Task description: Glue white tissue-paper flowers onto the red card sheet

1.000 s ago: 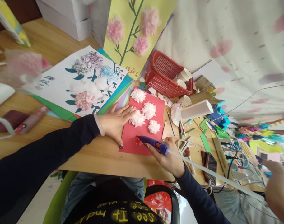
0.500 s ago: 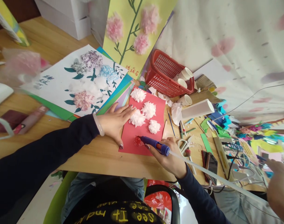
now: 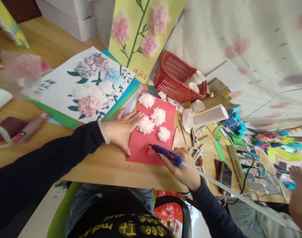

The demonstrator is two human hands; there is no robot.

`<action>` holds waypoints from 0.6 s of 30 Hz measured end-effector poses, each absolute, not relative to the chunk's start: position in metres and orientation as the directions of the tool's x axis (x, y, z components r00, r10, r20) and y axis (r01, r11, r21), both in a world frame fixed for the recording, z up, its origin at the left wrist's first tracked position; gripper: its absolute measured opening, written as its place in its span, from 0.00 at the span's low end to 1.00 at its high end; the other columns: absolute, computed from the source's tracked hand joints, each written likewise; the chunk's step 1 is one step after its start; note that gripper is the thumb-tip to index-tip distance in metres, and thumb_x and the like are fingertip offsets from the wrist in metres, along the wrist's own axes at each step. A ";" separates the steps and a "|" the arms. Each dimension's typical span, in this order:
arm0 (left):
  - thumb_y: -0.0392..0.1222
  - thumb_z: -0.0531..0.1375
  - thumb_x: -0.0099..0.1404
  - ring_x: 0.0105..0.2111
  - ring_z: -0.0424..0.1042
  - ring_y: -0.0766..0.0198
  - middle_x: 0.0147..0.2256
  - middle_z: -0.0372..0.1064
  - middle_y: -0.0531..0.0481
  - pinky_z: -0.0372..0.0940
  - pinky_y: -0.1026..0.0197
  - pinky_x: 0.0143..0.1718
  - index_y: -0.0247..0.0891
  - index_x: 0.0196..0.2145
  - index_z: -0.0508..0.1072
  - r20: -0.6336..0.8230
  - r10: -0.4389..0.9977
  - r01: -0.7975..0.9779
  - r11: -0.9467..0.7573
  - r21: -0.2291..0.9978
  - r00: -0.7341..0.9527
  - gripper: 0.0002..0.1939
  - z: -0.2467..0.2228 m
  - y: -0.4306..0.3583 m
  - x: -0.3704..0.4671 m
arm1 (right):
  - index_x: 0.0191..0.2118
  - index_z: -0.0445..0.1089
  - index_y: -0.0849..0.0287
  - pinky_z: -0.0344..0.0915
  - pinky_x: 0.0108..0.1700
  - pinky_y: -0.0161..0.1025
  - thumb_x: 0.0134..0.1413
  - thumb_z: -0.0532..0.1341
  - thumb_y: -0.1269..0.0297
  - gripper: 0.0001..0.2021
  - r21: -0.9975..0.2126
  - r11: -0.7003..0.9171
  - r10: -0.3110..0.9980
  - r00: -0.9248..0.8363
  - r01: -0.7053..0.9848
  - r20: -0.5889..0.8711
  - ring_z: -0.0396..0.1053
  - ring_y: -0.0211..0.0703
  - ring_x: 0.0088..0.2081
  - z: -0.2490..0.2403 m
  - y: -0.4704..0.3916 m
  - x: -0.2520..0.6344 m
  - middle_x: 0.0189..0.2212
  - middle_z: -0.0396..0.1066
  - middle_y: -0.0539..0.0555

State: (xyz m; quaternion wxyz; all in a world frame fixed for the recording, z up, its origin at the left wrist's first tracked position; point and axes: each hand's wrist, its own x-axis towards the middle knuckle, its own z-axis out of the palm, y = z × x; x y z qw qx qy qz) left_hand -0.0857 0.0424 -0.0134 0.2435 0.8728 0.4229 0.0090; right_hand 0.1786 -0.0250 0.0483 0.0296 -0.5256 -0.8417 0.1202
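Observation:
A sheet of red paper (image 3: 157, 158) lies on the table, with several white tissue-paper flowers (image 3: 157, 116) on its upper part. Below them is a round patch of clear glue (image 3: 146, 149). My right hand (image 3: 182, 167) is closed around a blue hot glue gun (image 3: 168, 154), its nozzle just right of the glue patch. A long translucent glue stick (image 3: 222, 186) trails from the gun's back end. My left hand (image 3: 121, 130) lies flat with fingers spread, holding down the paper's left edge; its fingertips are beside the leftmost flower.
Left of the red paper lies a white flower picture (image 3: 59, 96) on coloured sheets. Behind stand a yellow flower picture (image 3: 131, 36) and a red basket (image 3: 175, 76). Scissors (image 3: 196, 152), brushes and paper scraps crowd the right. Another person's hand (image 3: 299, 195) is at the far right.
The glue gun's nozzle has drawn back slightly to the right from the glue patch. My left hand stays in place. The other person's hand at far right has shifted.

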 end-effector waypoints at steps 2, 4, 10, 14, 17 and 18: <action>0.70 0.68 0.39 0.71 0.32 0.37 0.71 0.30 0.28 0.22 0.36 0.65 0.33 0.71 0.30 -0.182 0.741 0.730 -0.531 0.431 0.647 0.77 -0.014 0.043 -0.086 | 0.16 0.60 0.56 0.53 0.29 0.38 0.64 0.55 0.46 0.28 -0.246 0.408 0.894 -0.440 0.879 -0.088 0.58 0.35 0.19 0.049 -0.025 0.178 0.14 0.59 0.48; 0.70 0.67 0.39 0.71 0.33 0.37 0.71 0.30 0.28 0.22 0.35 0.65 0.33 0.71 0.30 -0.182 0.737 0.726 -0.535 0.432 0.651 0.76 -0.015 0.043 -0.086 | 0.15 0.61 0.55 0.53 0.28 0.38 0.64 0.54 0.45 0.29 -0.236 0.414 0.897 -0.438 0.879 -0.059 0.59 0.36 0.19 0.049 -0.025 0.176 0.14 0.60 0.49; 0.70 0.68 0.40 0.71 0.32 0.36 0.71 0.31 0.28 0.21 0.35 0.65 0.34 0.72 0.30 -0.156 0.736 0.712 -0.544 0.443 0.659 0.76 -0.016 0.043 -0.087 | 0.12 0.57 0.55 0.52 0.27 0.39 0.67 0.50 0.42 0.34 -0.174 0.473 0.878 -0.478 0.864 0.020 0.54 0.36 0.17 0.046 -0.028 0.182 0.11 0.55 0.49; 0.70 0.68 0.40 0.71 0.31 0.35 0.71 0.31 0.28 0.22 0.33 0.64 0.35 0.71 0.28 -0.157 0.733 0.710 -0.545 0.447 0.662 0.77 -0.015 0.043 -0.087 | 0.14 0.58 0.55 0.53 0.27 0.39 0.65 0.51 0.42 0.32 -0.210 0.437 0.891 -0.452 0.875 -0.030 0.57 0.36 0.17 0.047 -0.031 0.185 0.12 0.57 0.49; 0.69 0.68 0.40 0.71 0.30 0.37 0.72 0.29 0.29 0.23 0.33 0.64 0.35 0.71 0.27 -0.179 0.731 0.719 -0.541 0.437 0.659 0.77 -0.013 0.043 -0.086 | 0.15 0.58 0.55 0.54 0.26 0.39 0.64 0.53 0.43 0.30 -0.268 0.397 0.903 -0.426 0.878 -0.058 0.59 0.37 0.18 0.048 -0.032 0.183 0.12 0.59 0.49; 0.69 0.68 0.40 0.71 0.30 0.37 0.72 0.29 0.29 0.23 0.33 0.65 0.35 0.71 0.27 -0.187 0.730 0.722 -0.539 0.433 0.657 0.77 -0.012 0.043 -0.086 | 0.15 0.58 0.55 0.54 0.26 0.39 0.65 0.53 0.43 0.30 -0.268 0.401 0.903 -0.428 0.876 -0.048 0.59 0.37 0.18 0.048 -0.033 0.183 0.12 0.59 0.49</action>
